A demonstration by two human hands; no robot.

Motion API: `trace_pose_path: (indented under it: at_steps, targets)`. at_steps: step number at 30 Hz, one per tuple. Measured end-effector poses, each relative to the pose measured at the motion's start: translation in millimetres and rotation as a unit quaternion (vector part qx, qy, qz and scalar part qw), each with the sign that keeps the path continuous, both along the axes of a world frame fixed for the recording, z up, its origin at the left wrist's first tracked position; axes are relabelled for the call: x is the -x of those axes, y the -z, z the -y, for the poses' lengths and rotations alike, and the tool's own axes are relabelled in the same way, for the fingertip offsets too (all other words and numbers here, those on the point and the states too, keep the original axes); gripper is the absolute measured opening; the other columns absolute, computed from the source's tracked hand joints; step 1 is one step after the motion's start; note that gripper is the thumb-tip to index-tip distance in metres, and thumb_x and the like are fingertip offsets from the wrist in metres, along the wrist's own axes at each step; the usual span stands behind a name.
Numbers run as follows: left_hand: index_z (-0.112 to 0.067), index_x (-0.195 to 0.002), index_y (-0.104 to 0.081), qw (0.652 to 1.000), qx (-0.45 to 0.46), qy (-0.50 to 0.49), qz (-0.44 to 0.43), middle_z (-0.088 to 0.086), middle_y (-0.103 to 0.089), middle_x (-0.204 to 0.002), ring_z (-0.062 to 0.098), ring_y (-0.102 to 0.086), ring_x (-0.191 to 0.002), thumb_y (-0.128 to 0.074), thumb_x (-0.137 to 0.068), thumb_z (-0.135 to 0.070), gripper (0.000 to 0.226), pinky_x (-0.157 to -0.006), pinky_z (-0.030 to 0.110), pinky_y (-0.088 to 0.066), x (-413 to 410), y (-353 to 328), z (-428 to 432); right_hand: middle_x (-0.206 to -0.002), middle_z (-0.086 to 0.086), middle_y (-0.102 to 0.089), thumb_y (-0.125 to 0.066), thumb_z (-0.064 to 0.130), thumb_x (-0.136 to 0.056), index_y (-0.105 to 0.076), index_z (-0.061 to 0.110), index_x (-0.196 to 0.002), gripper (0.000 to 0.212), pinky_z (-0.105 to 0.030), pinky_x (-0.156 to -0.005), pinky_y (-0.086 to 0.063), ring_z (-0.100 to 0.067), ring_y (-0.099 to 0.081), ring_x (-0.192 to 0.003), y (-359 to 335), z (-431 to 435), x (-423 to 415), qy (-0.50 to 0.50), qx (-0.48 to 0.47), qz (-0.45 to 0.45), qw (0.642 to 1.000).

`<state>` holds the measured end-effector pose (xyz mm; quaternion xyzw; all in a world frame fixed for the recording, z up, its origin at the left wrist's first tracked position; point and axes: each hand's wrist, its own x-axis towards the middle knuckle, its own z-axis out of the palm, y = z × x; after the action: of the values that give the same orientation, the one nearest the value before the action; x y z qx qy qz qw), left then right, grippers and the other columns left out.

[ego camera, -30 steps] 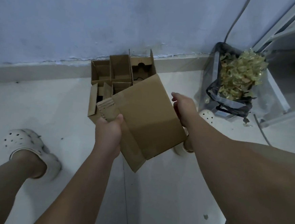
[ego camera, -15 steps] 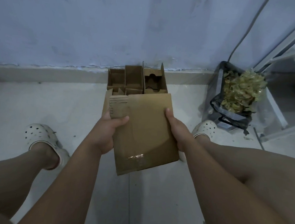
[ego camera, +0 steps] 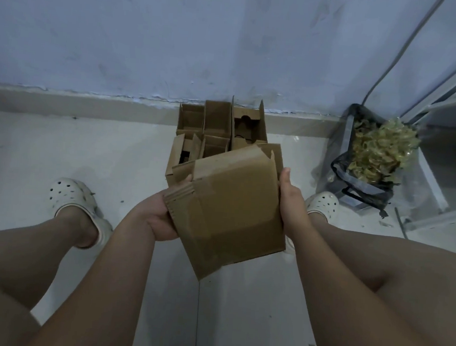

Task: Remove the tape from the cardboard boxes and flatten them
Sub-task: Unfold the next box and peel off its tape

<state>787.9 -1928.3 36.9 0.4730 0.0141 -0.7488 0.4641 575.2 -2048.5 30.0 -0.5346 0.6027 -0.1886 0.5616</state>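
Left hand (ego camera: 160, 218): clamped on the left edge of the held box (ego camera: 232, 208); palm under the lower-left corner; one fingertip (ego camera: 189, 177) shows behind the raised left flap; the other digits are hidden by cardboard.
Right hand (ego camera: 290, 202): clasps the right edge of the held box; thumb lies along that edge, pointing away from the person; fingers pass out of sight beneath the box.
Held box: carried in the air between both hands, clear of the floor (ego camera: 60, 146); tilted, with its nearest corner pointing down toward the person; broad brown face upward; flaps at the far end stand partly open; the left flap shows its corrugated edge; a darker band runs down the face near the left side; whether it is tape cannot be told.
Open boxes (ego camera: 217, 120): a cluster of brown cartons on the floor at its far edge, touching the skirting (ego camera: 90, 106) at the foot of the wall (ego camera: 150, 30); tops open, flaps upright; the held box overlaps the near side of the cluster in view.
Left clog (ego camera: 74, 199): white, perforated; on the floor left of the hands.
Right clog (ego camera: 322, 205): white; on the floor just beside the right wrist in view.
Bag (ego camera: 362, 189): dark plastic, at the floor's far right; filled with crumpled yellowish material (ego camera: 378, 149).
Frame (ego camera: 446, 89): white, slanted, behind the bag.
Cable (ego camera: 388, 68): runs up the wall above the bag.
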Motion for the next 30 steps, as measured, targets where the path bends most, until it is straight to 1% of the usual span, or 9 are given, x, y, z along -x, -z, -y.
trace_pose_path:
  at_steps: [3,6,8,11,14,17,20,26,30]
  targets:
    - [-0.004,-0.097,-0.070,0.999,0.017,-0.034,0.009,0.015,-0.072,-0.091,0.027,-0.071,-0.078,-0.066,-0.075,-0.026,0.032,-0.062,0.036,-0.058,-3,-5,2,-0.089,0.001,-0.076,-0.025,0.079,-0.086,-0.077,0.029,-0.088,0.072,-0.031,-0.079,-0.054,-0.017,-0.072,-0.088,-7,3,4,-0.015,-0.022,0.031,0.999]
    - [-0.004,-0.114,-0.060,0.995,0.076,-0.030,0.050,0.015,-0.070,-0.098,0.026,-0.070,-0.082,-0.062,-0.077,-0.019,0.040,-0.065,0.034,-0.058,-8,-10,2,-0.102,-0.012,-0.072,-0.041,0.088,-0.063,-0.071,0.010,-0.113,0.098,-0.037,-0.091,-0.050,-0.030,-0.068,-0.096,-16,9,7,-0.026,-0.095,0.095,0.991]
    - [-0.003,-0.120,-0.056,0.992,0.101,-0.014,0.069,0.016,-0.068,-0.101,0.027,-0.070,-0.084,-0.062,-0.078,-0.017,0.045,-0.065,0.034,-0.058,-13,-15,0,-0.102,-0.012,-0.068,-0.050,0.087,-0.057,-0.067,0.010,-0.121,0.102,-0.039,-0.092,-0.046,-0.030,-0.061,-0.096,-21,14,9,-0.062,-0.123,0.101,0.985]
    - [-0.001,-0.117,-0.056,0.988,0.099,0.001,0.116,0.015,-0.069,-0.095,0.026,-0.070,-0.081,-0.065,-0.076,-0.016,0.044,-0.062,0.032,-0.057,-22,-20,-3,-0.110,-0.010,-0.071,-0.062,0.081,-0.052,-0.067,0.018,-0.122,0.095,-0.043,-0.097,-0.049,-0.026,-0.066,-0.100,-27,19,12,-0.105,-0.182,0.090,0.973]
    - [-0.003,-0.114,-0.059,0.984,0.114,0.008,0.139,0.013,-0.071,-0.095,0.025,-0.070,-0.082,-0.065,-0.076,-0.014,0.040,-0.063,0.030,-0.056,-24,-22,-5,-0.103,-0.006,-0.075,-0.070,0.068,-0.058,-0.069,0.021,-0.113,0.072,-0.041,-0.082,-0.052,-0.021,-0.073,-0.089,-27,18,14,-0.112,-0.227,0.095,0.963]
    - [-0.005,-0.115,-0.059,0.981,0.135,0.014,0.143,0.012,-0.071,-0.098,0.025,-0.070,-0.084,-0.062,-0.078,-0.012,0.038,-0.063,0.029,-0.056,-23,-23,-6,-0.097,-0.004,-0.076,-0.068,0.053,-0.069,-0.070,0.020,-0.106,0.050,-0.035,-0.074,-0.052,-0.018,-0.074,-0.082,-28,14,14,-0.086,-0.221,0.149,0.960]
    - [-0.009,-0.116,-0.059,0.978,0.148,0.009,0.144,0.010,-0.071,-0.101,0.024,-0.070,-0.086,-0.060,-0.077,-0.011,0.039,-0.063,0.028,-0.056,-19,-24,-4,-0.102,-0.006,-0.075,-0.065,0.044,-0.074,-0.068,0.015,-0.111,0.047,-0.031,-0.077,-0.053,-0.018,-0.072,-0.091,-32,15,12,-0.068,-0.192,0.194,0.960]
    - [-0.011,-0.115,-0.058,0.982,0.134,-0.009,0.135,0.009,-0.072,-0.096,0.021,-0.071,-0.079,-0.059,-0.080,-0.009,0.035,-0.059,0.027,-0.056,-15,-18,-4,-0.097,-0.007,-0.076,-0.073,0.046,-0.064,-0.071,0.011,-0.104,0.053,-0.033,-0.072,-0.050,-0.020,-0.074,-0.079,-43,22,6,-0.051,-0.196,0.125,0.971]
    - [-0.011,-0.115,-0.058,0.981,0.124,-0.006,0.152,0.009,-0.072,-0.097,0.022,-0.071,-0.080,-0.054,-0.089,-0.005,0.027,-0.060,0.029,-0.057,-16,-17,-3,-0.098,-0.010,-0.075,-0.077,0.048,-0.060,-0.069,0.006,-0.110,0.066,-0.033,-0.070,-0.052,-0.024,-0.072,-0.086,-55,25,6,-0.057,-0.178,0.082,0.979]
